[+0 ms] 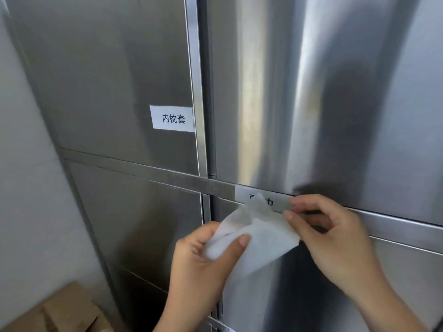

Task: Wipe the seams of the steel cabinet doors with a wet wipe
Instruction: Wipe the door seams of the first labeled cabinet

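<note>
Wipe (261, 238) held in front of steel cabinet (335, 92), just below seam rail (148, 170) between upper and lower doors. Left hand (203, 257): grip curled round bunched end of wipe, thumb on top. Right hand (335, 233): grip pinching opposite edge between thumb and forefinger. Wipe corner overlaps white label (282, 204) on seam rail. Second label (173, 118) on upper left door. Cardboard box (60, 312) bottom left.

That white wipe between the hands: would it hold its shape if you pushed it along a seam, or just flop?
Probably floppy: the wipe creases and sags between the left hand and the right hand. Likely very light, since a fingertip pinch carries its edge. It would probably bunch up unless pressed flat against the steel door.
</note>
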Motion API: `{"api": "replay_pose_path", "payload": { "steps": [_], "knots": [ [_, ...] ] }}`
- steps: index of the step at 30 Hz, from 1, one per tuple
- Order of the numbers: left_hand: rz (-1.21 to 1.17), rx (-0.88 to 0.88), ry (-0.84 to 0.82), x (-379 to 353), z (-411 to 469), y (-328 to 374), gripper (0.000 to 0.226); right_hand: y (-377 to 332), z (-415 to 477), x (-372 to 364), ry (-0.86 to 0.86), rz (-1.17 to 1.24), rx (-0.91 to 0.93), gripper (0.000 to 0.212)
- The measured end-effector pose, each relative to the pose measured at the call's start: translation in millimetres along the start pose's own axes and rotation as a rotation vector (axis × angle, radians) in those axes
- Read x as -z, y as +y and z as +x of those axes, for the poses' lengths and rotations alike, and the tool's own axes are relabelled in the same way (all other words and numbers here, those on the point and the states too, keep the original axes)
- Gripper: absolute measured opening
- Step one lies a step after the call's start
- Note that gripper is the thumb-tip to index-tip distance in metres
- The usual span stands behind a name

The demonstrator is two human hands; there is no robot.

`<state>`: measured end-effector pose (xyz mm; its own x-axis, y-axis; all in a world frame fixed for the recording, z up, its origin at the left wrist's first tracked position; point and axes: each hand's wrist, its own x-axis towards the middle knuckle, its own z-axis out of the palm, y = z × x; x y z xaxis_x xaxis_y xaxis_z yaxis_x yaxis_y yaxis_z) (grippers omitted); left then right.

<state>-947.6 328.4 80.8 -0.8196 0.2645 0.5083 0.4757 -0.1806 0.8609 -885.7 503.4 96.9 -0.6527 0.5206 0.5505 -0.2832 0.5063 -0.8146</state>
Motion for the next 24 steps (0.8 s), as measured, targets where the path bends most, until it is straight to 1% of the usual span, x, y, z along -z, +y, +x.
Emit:
{"api": "replay_pose_path", "payload": {
  "steps": [1, 2, 3, 5, 6, 7, 10, 11, 13, 15, 16, 17, 21, 24],
  "knots": [
    [0.008, -0.004, 0.013, 0, 1, 3, 0.010, 0, 0, 2, -0.009, -0.046, 0.075, 0.008],
    [0.026, -0.017, 0.017, 0, 3, 6, 0.009, 0, -1, 3, -0.049, -0.045, 0.132, 0.008],
    [0.054, -0.030, 0.016, -1, 4, 9, 0.009, -2, -2, 4, -0.134, 0.004, 0.153, 0.018],
    [0.103, -0.054, 0.021, -1, 7, 14, 0.009, -5, -3, -1, -0.358, 0.185, 0.079, 0.039],
    [0.118, -0.067, 0.029, -1, 8, 16, 0.009, -6, -2, -5, -0.432, 0.266, 0.031, 0.045],
    [0.130, -0.079, 0.043, -2, 10, 18, 0.010, -7, -1, -9, -0.457, 0.330, 0.008, 0.044],
    [0.171, -0.084, 0.108, 0, 14, 20, 0.011, -7, 5, -24, -0.335, 0.390, 0.005, 0.020],
    [0.178, -0.077, 0.125, 2, 15, 21, 0.016, -6, 7, -27, -0.315, 0.400, 0.000, 0.015],
    [0.141, -0.063, 0.121, 6, 19, 21, 0.034, -8, 12, -31, -0.315, 0.433, 0.000, 0.011],
    [0.073, -0.049, 0.077, 11, 26, 20, 0.058, -12, 19, -35, -0.325, 0.440, 0.021, 0.012],
    [0.032, -0.037, 0.045, 13, 31, 20, 0.063, -15, 24, -38, -0.325, 0.434, 0.037, 0.013],
    [-0.014, -0.025, 0.005, 15, 35, 21, 0.064, -19, 29, -40, -0.320, 0.426, 0.057, 0.014],
    [-0.167, 0.002, -0.129, 19, 56, 26, 0.046, -37, 51, -53, -0.283, 0.427, 0.121, 0.015],
    [-0.177, -0.053, -0.104, 20, 75, 27, 0.038, -50, 66, -66, -0.238, 0.383, 0.155, 0.009]
  ]
}}
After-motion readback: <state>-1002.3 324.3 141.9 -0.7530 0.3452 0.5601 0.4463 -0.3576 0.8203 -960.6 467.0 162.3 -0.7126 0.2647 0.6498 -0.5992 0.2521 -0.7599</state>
